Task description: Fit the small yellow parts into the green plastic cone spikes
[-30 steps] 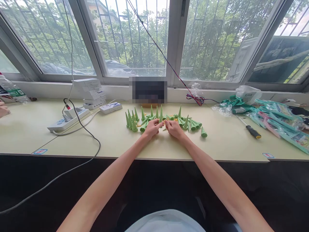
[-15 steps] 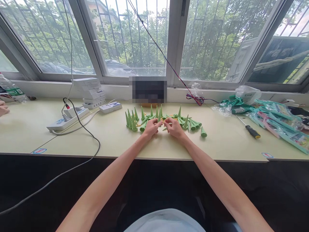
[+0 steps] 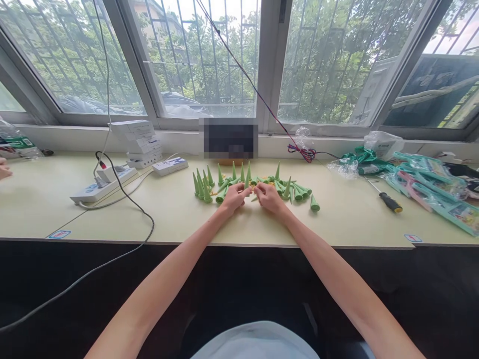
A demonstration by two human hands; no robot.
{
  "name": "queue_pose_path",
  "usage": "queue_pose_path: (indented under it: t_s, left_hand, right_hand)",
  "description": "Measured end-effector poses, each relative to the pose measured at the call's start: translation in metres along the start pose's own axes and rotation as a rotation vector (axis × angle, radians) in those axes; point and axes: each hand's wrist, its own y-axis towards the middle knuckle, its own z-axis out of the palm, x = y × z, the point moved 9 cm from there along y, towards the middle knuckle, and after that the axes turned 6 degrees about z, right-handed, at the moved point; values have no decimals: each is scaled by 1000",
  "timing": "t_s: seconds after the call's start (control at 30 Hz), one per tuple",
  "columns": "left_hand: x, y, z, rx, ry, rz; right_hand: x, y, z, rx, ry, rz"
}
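My left hand [image 3: 234,197] is closed around the base of a green cone [image 3: 247,175], whose tip points up. Close beside it on the right, my right hand [image 3: 268,195] is pinched, its fingertips a little apart from the left ones. Whatever lies in that pinch is too small to make out. Several green cones stand upright to the left, among them one green cone [image 3: 207,193]. More lie on their sides behind and to the right of my hands, and a single cone [image 3: 315,204] lies at the right end. Small yellow-orange pieces [image 3: 220,190] are scattered among them.
A power strip [image 3: 103,185] with cables and stacked white boxes [image 3: 139,142] are at left. To the right lie a screwdriver [image 3: 390,202] and teal plastic packages [image 3: 441,192]. Another person's hand [image 3: 4,169] shows at the far left edge. A blurred dark box stands by the window.
The whole view has shifted slightly. My right fingertips have drawn a little away from my left hand; the cone stays in my left hand.
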Motion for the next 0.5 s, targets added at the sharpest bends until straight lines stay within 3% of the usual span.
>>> queue_pose_path:
  t_s: [0.5]
  left_hand:
    - [-2,1,3,27,-7,47]
  right_hand:
    - [-4,3,2,4,23,-15]
